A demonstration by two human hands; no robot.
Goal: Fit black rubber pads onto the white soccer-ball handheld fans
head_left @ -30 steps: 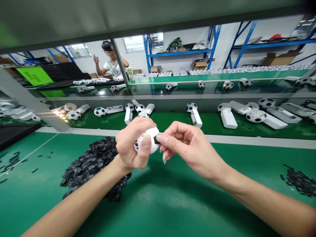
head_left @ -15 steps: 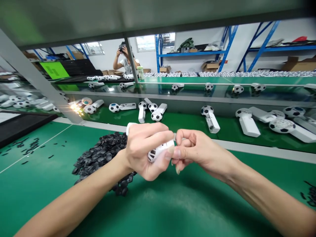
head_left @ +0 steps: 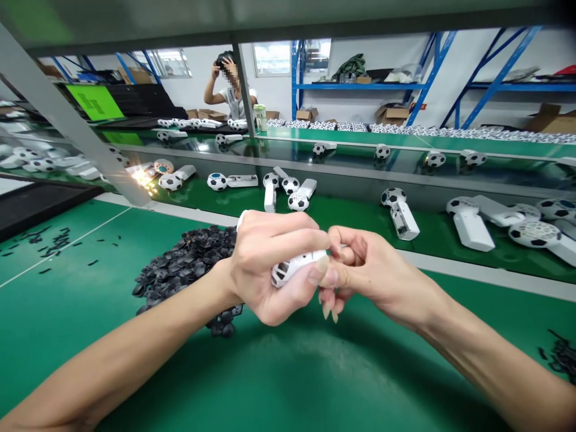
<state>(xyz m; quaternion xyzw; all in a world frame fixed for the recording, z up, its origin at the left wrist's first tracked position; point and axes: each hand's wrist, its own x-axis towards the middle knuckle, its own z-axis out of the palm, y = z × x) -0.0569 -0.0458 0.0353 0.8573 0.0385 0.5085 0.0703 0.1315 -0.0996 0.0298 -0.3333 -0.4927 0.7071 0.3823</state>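
Observation:
My left hand [head_left: 274,264] is wrapped round a white handheld device with a soccer-ball head [head_left: 292,267]. Black patches show on its ball part between my fingers; much of the rest is covered. My right hand [head_left: 355,264] meets its right end, with thumb and forefinger pressed together and the other fingers curled below. Whatever those fingertips pinch is hidden. Beside and behind my left wrist lies a heap of small black plastic pieces [head_left: 180,270] on the green table [head_left: 288,384].
A green conveyor belt [head_left: 351,225] carries several similar white devices [head_left: 472,225] beyond the table edge. Thin black strips [head_left: 56,240] lie at left, more [head_left: 562,354] at right. A slanted metal post [head_left: 85,126] stands at left. Another person [head_left: 231,90] is across the line.
The view has shifted slightly, and devices on the near belt have moved right. Both hands stay joined at the device, a little further right; the right fingertips have shifted slightly.

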